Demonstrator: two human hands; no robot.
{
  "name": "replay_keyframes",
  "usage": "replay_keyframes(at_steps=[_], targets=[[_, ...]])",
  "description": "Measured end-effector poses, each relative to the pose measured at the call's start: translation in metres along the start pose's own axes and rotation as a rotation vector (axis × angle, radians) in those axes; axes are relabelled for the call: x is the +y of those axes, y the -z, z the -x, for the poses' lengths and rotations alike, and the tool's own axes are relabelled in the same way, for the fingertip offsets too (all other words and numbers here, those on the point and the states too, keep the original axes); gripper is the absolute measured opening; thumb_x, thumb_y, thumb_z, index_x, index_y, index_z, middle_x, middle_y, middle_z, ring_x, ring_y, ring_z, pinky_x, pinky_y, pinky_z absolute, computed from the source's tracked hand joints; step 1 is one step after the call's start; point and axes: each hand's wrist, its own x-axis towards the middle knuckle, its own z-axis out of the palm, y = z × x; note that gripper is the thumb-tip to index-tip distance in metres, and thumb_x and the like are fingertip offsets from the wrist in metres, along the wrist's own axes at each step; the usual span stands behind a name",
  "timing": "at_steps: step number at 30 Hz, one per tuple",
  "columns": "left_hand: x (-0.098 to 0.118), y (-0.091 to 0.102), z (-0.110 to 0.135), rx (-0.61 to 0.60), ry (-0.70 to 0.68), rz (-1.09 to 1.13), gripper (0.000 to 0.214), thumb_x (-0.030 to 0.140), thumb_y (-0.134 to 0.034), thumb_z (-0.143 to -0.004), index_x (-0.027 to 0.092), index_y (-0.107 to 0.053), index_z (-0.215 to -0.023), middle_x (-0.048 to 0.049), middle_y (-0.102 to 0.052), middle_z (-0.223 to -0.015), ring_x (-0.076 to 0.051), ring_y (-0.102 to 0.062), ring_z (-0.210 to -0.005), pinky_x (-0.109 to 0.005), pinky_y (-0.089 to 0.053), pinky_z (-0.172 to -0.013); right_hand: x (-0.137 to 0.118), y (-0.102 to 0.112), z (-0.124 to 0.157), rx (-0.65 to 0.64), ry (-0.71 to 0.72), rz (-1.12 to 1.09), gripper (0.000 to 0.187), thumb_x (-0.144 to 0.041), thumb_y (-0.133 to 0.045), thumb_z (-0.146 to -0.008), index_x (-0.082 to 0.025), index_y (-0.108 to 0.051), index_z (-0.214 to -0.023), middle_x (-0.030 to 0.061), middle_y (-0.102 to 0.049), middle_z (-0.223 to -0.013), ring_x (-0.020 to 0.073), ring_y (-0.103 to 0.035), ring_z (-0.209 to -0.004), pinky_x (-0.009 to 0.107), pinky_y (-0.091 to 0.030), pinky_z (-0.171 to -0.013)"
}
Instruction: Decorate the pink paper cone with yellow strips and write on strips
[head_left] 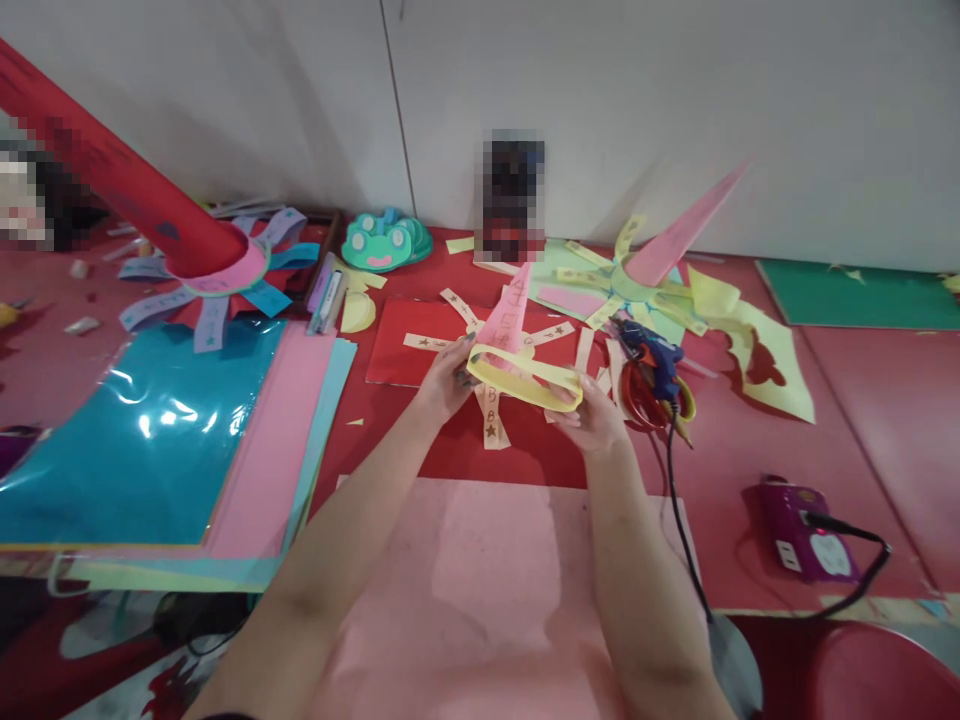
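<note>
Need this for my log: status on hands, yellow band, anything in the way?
Left hand, right hand: gripping yellow band at opposite ends. Band partly hides pink cone's base. Blue glue gun beside right hand.

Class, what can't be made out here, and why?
In the head view:
Long red paper tube: upper end cut off by the left edge.
Dark upright object: blurred by pixel blocks.
Central pink paper cone: base partly hidden behind the yellow paper ring.
Round red object: cut off by the bottom edge.

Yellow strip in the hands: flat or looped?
Looped: the yellow strip curves round an open middle, held between the left hand and the right hand. Cannot tell whether its ends are fastened.
</note>
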Motion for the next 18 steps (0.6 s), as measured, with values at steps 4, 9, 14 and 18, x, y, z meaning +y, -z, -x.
replay_keyframes(at_steps=[4,9,14,18], targets=[[-0.0012,0.0001,0.0005,0.018,0.013,0.018,0.026,0.04,-0.068,-0.065,0.019,-0.054,-0.063,0.0074,-0.041,-0.046,-0.005,-0.043,-0.04,-0.02,-0.03,-0.038,0.0004,-0.0008,-0.0006,-0.045,0.008,0.015,0.031,-0.043,-0.069,-0.059,-0.018,-0.052,-0.055,-0.005,-0.041,-0.051,0.0029,-0.024,-0.04,0.016,-0.018,-0.032],[-0.001,0.0018,0.0011,0.023,0.023,0.057,0.027,0.039,-0.072,-0.06,0.019,-0.054,-0.062,0.0063,-0.046,-0.047,-0.006,-0.046,-0.042,-0.019,-0.033,-0.039,-0.0007,-0.0021,-0.0013,-0.082,-0.032,-0.003,0.022,-0.034,-0.065,-0.061,-0.015,-0.057,-0.055,-0.0057,-0.039,-0.047,0.0015,-0.024,-0.037,0.015,-0.016,-0.03],[-0.0008,0.0008,0.0015,-0.02,0.028,0.086,0.025,0.035,-0.071,-0.061,0.018,-0.053,-0.061,0.007,-0.042,-0.046,-0.004,-0.039,-0.038,-0.018,-0.027,-0.036,-0.0029,-0.0008,-0.0017,-0.103,-0.078,0.0,0.019,-0.032,-0.064,-0.062,-0.014,-0.059,-0.057,-0.0057,-0.04,-0.046,0.0003,-0.021,-0.035,0.014,-0.013,-0.028],[0.0007,-0.0009,0.0024,-0.056,0.014,0.113,0.026,0.038,-0.066,-0.071,0.017,-0.054,-0.061,0.0074,-0.036,-0.045,-0.002,-0.031,-0.036,-0.017,-0.025,-0.035,-0.0011,-0.0003,-0.0026,-0.11,-0.026,-0.01,0.025,-0.036,-0.068,-0.061,-0.015,-0.057,-0.054,-0.0055,-0.044,-0.047,-0.0003,-0.021,-0.033,0.015,-0.013,-0.027]])
